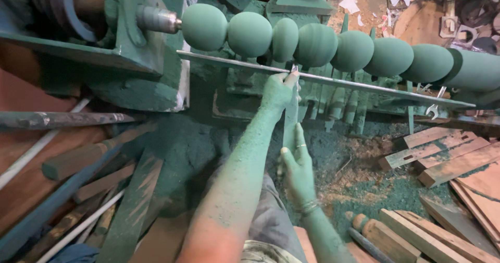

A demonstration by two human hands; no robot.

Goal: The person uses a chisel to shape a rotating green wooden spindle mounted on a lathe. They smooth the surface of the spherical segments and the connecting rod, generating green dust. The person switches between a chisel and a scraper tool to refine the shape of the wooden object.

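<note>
Our left hand (278, 90), coated in green dust, is closed around the far end of a long, flat, green-dusted metal turning tool (289, 121), with the fingers pinching the blade where it meets a long, thin metal tool rest bar (364, 84). Our right hand (297, 169), equally green and wearing a ring and wrist bangles, grips the near part of the same tool, so that the blade runs from near to far between the two hands. The tip of the tool points at a long green-coated wooden workpiece turned into a row of rounded bulbs (317, 45), which lies horizontally across the far part of the scene from left to right. We cannot tell whether the tip touches the wood. At its left end the workpiece is held by a grey metal spindle (158, 19) set in a green-painted lathe headstock (130, 44). Below and beyond the bar stands a row of green-dusted turned spindles (338, 106). A thick layer of green sawdust (198, 143) covers the ground near the lathe. To the right lie several flat reddish wooden boards (442, 153), some with slots cut in them. To the left lie long dusty wooden sticks (88, 156) and a rusty metal rod (62, 119).
</note>
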